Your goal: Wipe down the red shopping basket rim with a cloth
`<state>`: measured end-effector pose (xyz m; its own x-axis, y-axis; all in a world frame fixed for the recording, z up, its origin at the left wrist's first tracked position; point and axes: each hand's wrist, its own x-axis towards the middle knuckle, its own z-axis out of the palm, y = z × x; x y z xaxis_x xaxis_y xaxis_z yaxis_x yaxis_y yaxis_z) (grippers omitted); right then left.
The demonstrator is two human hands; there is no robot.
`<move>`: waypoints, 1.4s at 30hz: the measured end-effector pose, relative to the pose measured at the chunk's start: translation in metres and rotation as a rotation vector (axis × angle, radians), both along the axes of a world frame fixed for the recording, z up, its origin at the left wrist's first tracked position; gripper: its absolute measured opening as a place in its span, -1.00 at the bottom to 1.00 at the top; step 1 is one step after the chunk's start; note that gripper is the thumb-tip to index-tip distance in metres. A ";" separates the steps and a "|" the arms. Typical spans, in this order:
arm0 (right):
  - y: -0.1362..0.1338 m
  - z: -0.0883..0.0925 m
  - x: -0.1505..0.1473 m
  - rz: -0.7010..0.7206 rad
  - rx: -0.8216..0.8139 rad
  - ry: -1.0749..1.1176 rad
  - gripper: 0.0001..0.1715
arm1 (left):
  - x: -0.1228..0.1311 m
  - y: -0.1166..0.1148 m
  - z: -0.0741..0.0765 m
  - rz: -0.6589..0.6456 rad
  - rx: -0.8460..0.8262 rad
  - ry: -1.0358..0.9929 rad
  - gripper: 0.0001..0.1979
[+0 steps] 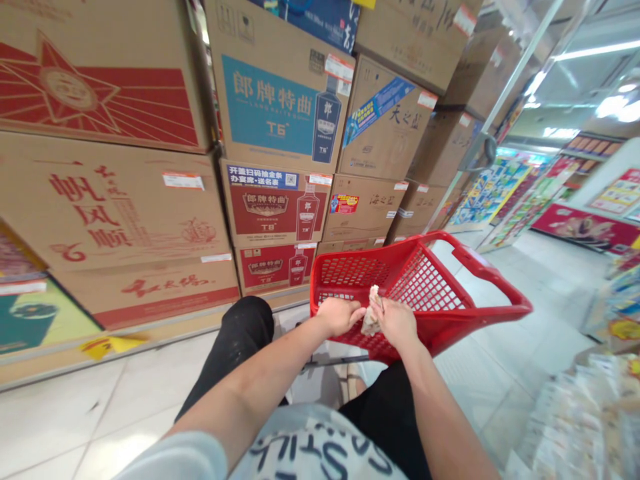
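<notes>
Supermarket aisle in the head view, with pale floor tiles [505,380], bright ceiling lights [613,105] at right and stacked cartons [130,207] at left, printed in red, teal and blue and marked with price tags [183,181]. Close to the stacks, red shopping cart [425,280] of smooth plastic, walls pierced by rows of small openings, thick rim all round, looped handle [480,265] at the right end. At its near rim, crumpled wad [370,325] of beige material, creased and soft-looking, upper end narrow and paler, lower end broader and loosely folded; cloth or paper, cannot tell. Pinched between thumb and curled fingers of the right hand [399,325]. Just beside it, left hand [343,315] by the rim, fingers bent and pointing toward the wad; touching or just short of it, cannot tell. Bare forearms stretched forward between bent knees in black trousers [240,340], above a pale shirt [310,447] with dark lettering. At lower right, blurred packages [575,420]; farther off, shelves of colourful goods [493,187].
</notes>
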<state>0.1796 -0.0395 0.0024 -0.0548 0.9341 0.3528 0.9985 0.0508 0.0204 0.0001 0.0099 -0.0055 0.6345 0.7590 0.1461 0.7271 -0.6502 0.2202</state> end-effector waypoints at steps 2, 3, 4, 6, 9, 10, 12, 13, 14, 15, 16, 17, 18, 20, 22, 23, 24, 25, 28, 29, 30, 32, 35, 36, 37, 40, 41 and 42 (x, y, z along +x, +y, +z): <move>-0.004 -0.002 0.006 0.116 0.002 0.052 -0.64 | 0.000 -0.001 0.001 -0.009 0.004 -0.003 -0.34; -0.005 -0.001 0.011 0.177 -0.019 0.105 -0.67 | -0.001 -0.001 0.001 -0.013 0.004 -0.001 -0.34; -0.004 0.000 0.016 0.227 -0.058 0.180 -0.63 | -0.001 -0.001 0.002 -0.015 0.003 0.002 -0.33; 0.002 0.009 0.028 0.250 -0.120 0.384 -0.48 | -0.001 0.002 0.003 -0.015 0.000 0.011 -0.33; 0.012 0.030 0.045 0.085 0.090 0.594 -0.42 | -0.002 0.008 0.005 -0.003 0.006 0.017 -0.34; 0.014 0.035 0.048 0.027 0.222 0.586 -0.41 | -0.002 0.010 0.006 0.001 0.008 0.017 -0.35; 0.015 0.036 0.047 0.012 0.374 0.468 -0.41 | -0.003 0.016 0.006 0.012 0.011 0.018 -0.37; 0.014 0.031 0.042 0.047 0.366 0.386 -0.41 | -0.003 0.018 0.006 0.018 0.012 0.018 -0.37; 0.012 0.022 0.036 0.100 0.316 0.303 -0.40 | -0.003 0.020 0.006 0.023 0.012 0.018 -0.38; 0.009 0.011 0.028 0.149 0.226 0.225 -0.41 | -0.004 0.022 0.006 0.028 0.012 0.018 -0.37; 0.006 -0.001 0.021 0.172 0.185 0.166 -0.39 | -0.005 0.023 0.005 0.029 0.012 0.016 -0.37; 0.002 -0.013 0.014 0.176 0.189 0.129 -0.36 | -0.005 0.024 0.005 0.028 0.012 0.015 -0.37; -0.001 -0.023 0.009 0.185 0.192 0.111 -0.34 | -0.006 0.024 0.005 0.026 0.012 0.014 -0.36; -0.005 -0.031 0.004 0.192 0.196 0.110 -0.31 | -0.009 0.023 0.004 0.017 0.012 0.011 -0.38; -0.006 -0.023 0.006 0.192 0.136 0.127 -0.32 | -0.012 0.022 0.005 0.011 0.012 0.006 -0.40; -0.005 -0.014 0.008 0.187 0.083 0.141 -0.36 | -0.013 0.021 0.007 0.008 0.014 0.001 -0.41; -0.003 -0.004 0.009 0.185 0.019 0.155 -0.43 | -0.015 0.021 0.008 0.007 0.016 -0.005 -0.42; -0.001 0.006 0.010 0.184 -0.049 0.168 -0.50 | -0.016 0.021 0.009 0.005 0.019 -0.013 -0.43; 0.009 0.028 0.006 0.171 -0.187 0.165 -0.61 | -0.019 0.021 0.011 0.009 0.025 -0.033 -0.44; 0.012 0.030 0.002 0.155 -0.198 0.138 -0.61 | -0.020 0.022 0.010 0.016 0.024 -0.038 -0.44; 0.015 0.030 -0.002 0.132 -0.193 0.103 -0.61 | -0.021 0.023 0.010 0.026 0.023 -0.041 -0.42; 0.019 0.026 -0.010 0.086 -0.163 0.037 -0.58 | -0.024 0.025 0.007 0.050 0.017 -0.047 -0.41; 0.023 0.018 -0.019 0.071 -0.130 -0.012 -0.52 | -0.028 0.030 0.006 0.093 0.008 -0.060 -0.39; 0.023 0.017 -0.021 0.081 -0.125 -0.015 -0.53 | -0.029 0.032 0.008 0.111 0.010 -0.069 -0.39; 0.023 0.017 -0.024 0.093 -0.120 -0.018 -0.55 | -0.030 0.034 0.010 0.132 0.018 -0.083 -0.39; 0.021 0.020 -0.032 0.100 -0.092 -0.022 -0.63 | -0.027 0.035 0.018 0.195 0.075 -0.150 -0.41; 0.020 0.021 -0.036 0.095 -0.079 -0.031 -0.60 | -0.024 0.033 0.020 0.202 0.096 -0.172 -0.42; 0.020 0.021 -0.039 0.089 -0.072 -0.048 -0.54 | -0.022 0.031 0.021 0.196 0.108 -0.188 -0.43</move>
<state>0.1411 -0.0197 0.0233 -0.1539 0.9475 0.2803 0.9879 0.1425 0.0609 -0.0216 0.0408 0.0156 0.4316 0.8379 0.3340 0.7940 -0.5286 0.3001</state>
